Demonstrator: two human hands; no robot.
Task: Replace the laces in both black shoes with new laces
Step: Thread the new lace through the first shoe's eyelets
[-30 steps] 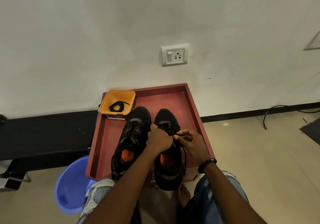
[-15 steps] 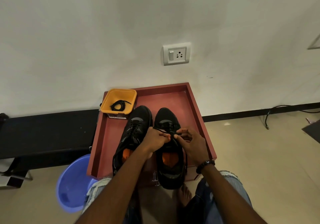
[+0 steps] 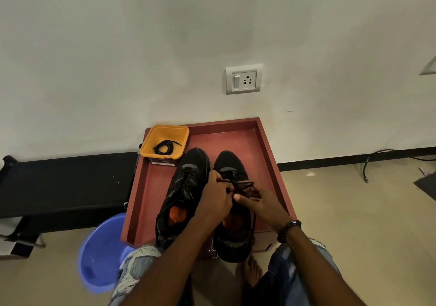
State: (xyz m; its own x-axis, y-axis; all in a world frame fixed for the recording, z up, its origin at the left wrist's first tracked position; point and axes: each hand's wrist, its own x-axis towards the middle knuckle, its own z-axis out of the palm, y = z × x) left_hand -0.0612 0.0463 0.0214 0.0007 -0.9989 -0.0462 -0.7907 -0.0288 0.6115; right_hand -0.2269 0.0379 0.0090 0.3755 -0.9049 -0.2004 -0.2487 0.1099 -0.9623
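Both hands sit mid-way up the right shoe (image 3: 232, 211) in the red tray (image 3: 266, 145) — left hand (image 3: 215, 199) and right hand (image 3: 264, 203) pinching its lace (image 3: 238, 184), probably. Shoe's toe points away toward the wall.

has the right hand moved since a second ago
Yes. The right hand has moved in toward the left hand above the right shoe.

The person is wearing a black beaded bracelet (image 3: 289, 229) on the right wrist and faded, distressed blue jeans (image 3: 297, 275), pale and frayed at the knees. Both forearms are showing bare, and one bare foot (image 3: 251, 270).
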